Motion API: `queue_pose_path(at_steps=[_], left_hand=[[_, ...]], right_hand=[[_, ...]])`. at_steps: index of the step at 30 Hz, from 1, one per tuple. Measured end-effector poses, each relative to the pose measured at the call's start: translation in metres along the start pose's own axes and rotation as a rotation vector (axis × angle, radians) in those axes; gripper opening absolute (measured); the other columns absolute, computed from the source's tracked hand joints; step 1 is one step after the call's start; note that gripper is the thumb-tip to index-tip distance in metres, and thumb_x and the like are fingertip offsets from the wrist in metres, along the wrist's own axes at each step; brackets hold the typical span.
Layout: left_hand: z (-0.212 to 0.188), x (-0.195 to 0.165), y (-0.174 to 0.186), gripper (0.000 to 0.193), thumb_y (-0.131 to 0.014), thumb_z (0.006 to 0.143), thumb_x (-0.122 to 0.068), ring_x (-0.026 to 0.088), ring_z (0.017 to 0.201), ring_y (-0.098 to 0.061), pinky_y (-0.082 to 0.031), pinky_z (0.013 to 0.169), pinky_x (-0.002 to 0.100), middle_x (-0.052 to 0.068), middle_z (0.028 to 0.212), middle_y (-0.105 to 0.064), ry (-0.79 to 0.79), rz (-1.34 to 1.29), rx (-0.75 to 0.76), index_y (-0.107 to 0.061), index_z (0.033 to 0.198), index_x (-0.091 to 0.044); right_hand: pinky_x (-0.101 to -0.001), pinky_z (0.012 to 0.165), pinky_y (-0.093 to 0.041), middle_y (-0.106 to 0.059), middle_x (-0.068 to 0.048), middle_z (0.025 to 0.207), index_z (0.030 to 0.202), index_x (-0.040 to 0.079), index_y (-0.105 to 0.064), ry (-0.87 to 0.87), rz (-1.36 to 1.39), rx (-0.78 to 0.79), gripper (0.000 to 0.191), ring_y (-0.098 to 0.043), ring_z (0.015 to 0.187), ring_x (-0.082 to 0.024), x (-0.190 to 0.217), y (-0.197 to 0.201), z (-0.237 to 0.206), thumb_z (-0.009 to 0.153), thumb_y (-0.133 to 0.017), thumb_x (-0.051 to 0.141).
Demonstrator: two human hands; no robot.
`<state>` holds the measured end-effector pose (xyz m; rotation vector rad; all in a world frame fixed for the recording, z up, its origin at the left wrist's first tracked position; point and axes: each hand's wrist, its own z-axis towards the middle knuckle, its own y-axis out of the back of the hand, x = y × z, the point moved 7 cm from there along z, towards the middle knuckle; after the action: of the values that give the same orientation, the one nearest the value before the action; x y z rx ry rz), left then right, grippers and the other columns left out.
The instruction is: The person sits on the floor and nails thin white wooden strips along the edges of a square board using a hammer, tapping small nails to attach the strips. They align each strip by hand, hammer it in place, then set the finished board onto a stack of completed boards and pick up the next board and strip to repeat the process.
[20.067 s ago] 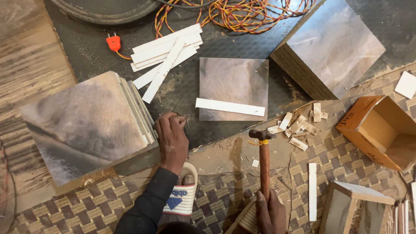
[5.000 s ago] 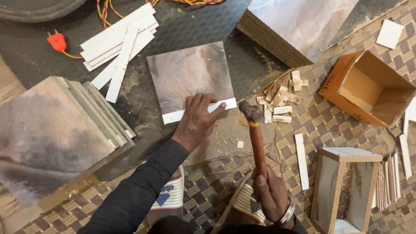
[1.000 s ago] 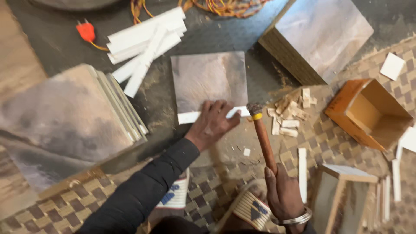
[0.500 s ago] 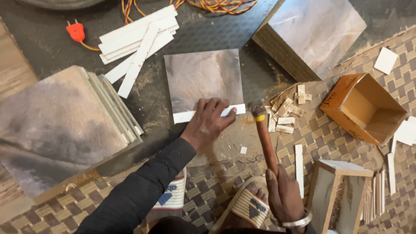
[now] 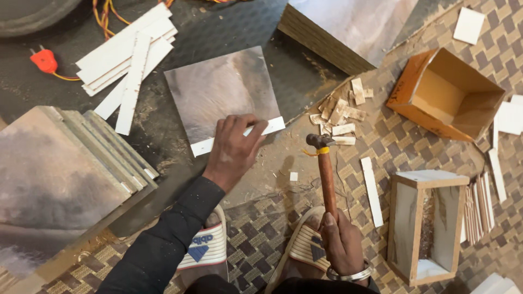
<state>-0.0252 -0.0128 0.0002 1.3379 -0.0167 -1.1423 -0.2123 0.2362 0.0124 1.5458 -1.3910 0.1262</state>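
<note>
At far left a stack of panels [image 5: 60, 174] lies fanned on the floor, with an orange plug [image 5: 43, 60] and a pile of white strips [image 5: 128, 60] beyond it. The left hand [image 5: 231, 152] lies with fingers spread on a white strip [image 5: 237, 136] that runs along the near edge of a square panel [image 5: 220, 90] on the dark mat [image 5: 180, 27]. Just right of it the right hand [image 5: 340, 242] has its fingers wrapped round the handle of a hammer [image 5: 326, 174], head up near a heap of wood scraps [image 5: 340, 111]. Further right stand a wooden frame [image 5: 427, 223] and an open orange box [image 5: 444, 95]
</note>
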Motion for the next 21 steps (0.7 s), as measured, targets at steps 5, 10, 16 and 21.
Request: queue_pose_path(at_steps=[5, 10, 16, 21], left_hand=[[0.0029, 0.0001, 0.0034, 0.042, -0.079, 0.089, -0.015, 0.025, 0.103, -0.056, -0.046, 0.090, 0.040, 0.012, 0.118, -0.059, 0.027, -0.030, 0.004, -0.066, 0.127, -0.002], [0.0035, 0.0009, 0.0031, 0.040, -0.080, 0.090, -0.016, 0.026, 0.103, -0.056, -0.046, 0.090, 0.041, 0.011, 0.115, -0.060, 0.054, -0.025, 0.014, -0.067, 0.125, -0.003], [0.0009, 0.0001, 0.0062, 0.038, -0.079, 0.090, -0.015, 0.025, 0.103, -0.056, -0.045, 0.090, 0.040, 0.010, 0.114, -0.062, 0.059, -0.038, -0.007, -0.069, 0.125, -0.003], [0.0007, 0.0005, 0.0042, 0.038, -0.079, 0.090, -0.016, 0.024, 0.102, -0.056, -0.044, 0.089, 0.040, 0.009, 0.113, -0.062, 0.052, -0.017, 0.000, -0.069, 0.124, -0.004]], right_hand=[[-0.0317, 0.043, -0.041, -0.053, -0.003, 0.049, 0.080, 0.006, -0.060, -0.003, 0.069, 0.036, 0.041, -0.051, 0.041, -0.014, -0.0046, -0.0018, 0.0004, 0.103, -0.047, 0.037], [-0.0317, 0.042, -0.043, -0.055, -0.002, 0.049, 0.083, 0.006, -0.059, 0.050, 0.035, 0.054, 0.039, -0.055, 0.040, -0.014, 0.0014, 0.0011, 0.0043, 0.103, -0.046, 0.037], [-0.0333, 0.041, -0.043, -0.055, -0.003, 0.047, 0.084, 0.006, -0.060, 0.074, -0.019, 0.060, 0.037, -0.056, 0.039, -0.016, 0.0017, 0.0005, 0.0043, 0.103, -0.046, 0.035], [-0.0333, 0.041, -0.043, -0.056, -0.003, 0.047, 0.087, 0.007, -0.061, 0.095, -0.047, 0.070, 0.036, -0.058, 0.038, -0.016, 0.0003, 0.0012, 0.0042, 0.102, -0.046, 0.036]])
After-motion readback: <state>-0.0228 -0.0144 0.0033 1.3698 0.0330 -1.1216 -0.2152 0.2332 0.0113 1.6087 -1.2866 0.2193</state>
